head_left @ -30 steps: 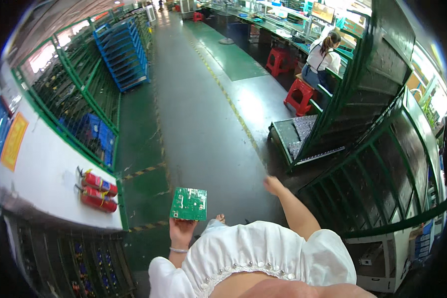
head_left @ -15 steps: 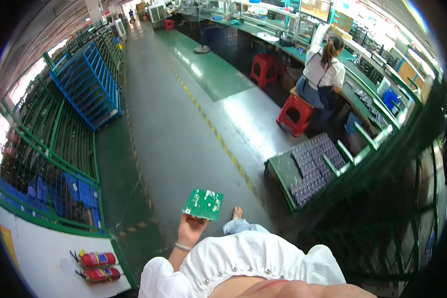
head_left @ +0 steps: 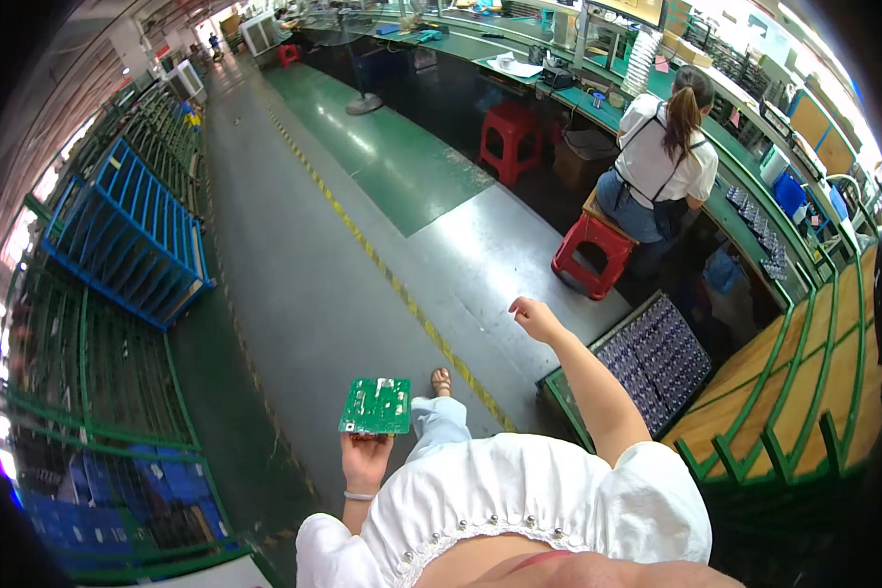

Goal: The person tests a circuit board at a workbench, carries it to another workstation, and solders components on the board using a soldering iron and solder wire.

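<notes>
Factory aisle floor point(head_left: 294, 284): left hand point(head_left: 366, 459) fingers grip a green circuit board point(head_left: 375, 406) by its edge, right hand point(head_left: 535, 318) loosely curled, empty; the board could slip mid-stride.

floor point(head_left: 294, 294): grey, green patch | on it: red stools point(head_left: 590, 257), blue rack point(head_left: 132, 235), tray cart point(head_left: 647, 363)

This is an electronics assembly factory floor. A long green workbench point(head_left: 755, 211) runs down the right side, where a seated person point(head_left: 661, 167) works on a red plastic stool point(head_left: 590, 257); another red stool point(head_left: 512, 137) stands further along. The grey concrete floor point(head_left: 304, 284) carries a yellow-and-black striped lane line point(head_left: 382, 269) and green painted zones. Green metal racks point(head_left: 98, 382) and a blue wire trolley point(head_left: 132, 235) line the left side, and a tray of small dark parts point(head_left: 657, 358) sits by the bench
</notes>
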{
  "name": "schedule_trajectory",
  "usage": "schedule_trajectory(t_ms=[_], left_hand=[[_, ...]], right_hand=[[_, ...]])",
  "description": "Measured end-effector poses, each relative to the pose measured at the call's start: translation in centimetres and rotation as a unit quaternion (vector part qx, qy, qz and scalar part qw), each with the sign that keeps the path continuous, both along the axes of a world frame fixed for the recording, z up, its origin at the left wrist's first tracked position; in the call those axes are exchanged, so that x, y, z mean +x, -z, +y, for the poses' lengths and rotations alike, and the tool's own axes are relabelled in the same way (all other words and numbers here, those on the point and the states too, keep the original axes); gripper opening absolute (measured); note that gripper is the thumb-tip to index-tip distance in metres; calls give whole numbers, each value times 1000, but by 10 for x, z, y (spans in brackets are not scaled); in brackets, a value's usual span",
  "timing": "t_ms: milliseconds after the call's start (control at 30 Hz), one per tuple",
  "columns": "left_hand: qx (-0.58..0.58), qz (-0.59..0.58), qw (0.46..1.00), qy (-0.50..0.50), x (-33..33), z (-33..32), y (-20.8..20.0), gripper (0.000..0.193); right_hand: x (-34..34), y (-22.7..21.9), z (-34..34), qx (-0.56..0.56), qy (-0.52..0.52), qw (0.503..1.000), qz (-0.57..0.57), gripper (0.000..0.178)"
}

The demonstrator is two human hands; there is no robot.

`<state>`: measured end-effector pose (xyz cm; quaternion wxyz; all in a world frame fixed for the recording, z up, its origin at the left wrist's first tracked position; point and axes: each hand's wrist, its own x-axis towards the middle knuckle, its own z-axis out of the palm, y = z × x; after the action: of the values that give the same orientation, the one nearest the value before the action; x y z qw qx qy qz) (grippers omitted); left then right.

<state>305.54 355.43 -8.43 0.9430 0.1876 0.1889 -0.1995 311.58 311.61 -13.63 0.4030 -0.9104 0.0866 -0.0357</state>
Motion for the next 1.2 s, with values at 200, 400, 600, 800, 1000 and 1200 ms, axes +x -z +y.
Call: schedule_trajectory(t_ms=[200,400,600,800,1000,1200], left_hand=[[-16,71,997,25,188,-32,44,25],[69,37,989,129,381,-154,-17,28],[78,31,982,168,523,-285,3,31],[83,122,967,209,599,-420,-13,28],[69,53,966,244,710,-502,-8,28],[101,61,952,282,828,-601,-4,29]], right_hand=[[20,122,-63,-47,105,974,194,22],[-115,205,-105,79,297,827,470,40],[35,219,-243,138,328,833,423,40],[120,242,-300,198,333,839,383,40],[429,100,-430,96,367,924,35,21],[561,-2,-471,52,235,971,9,20]])
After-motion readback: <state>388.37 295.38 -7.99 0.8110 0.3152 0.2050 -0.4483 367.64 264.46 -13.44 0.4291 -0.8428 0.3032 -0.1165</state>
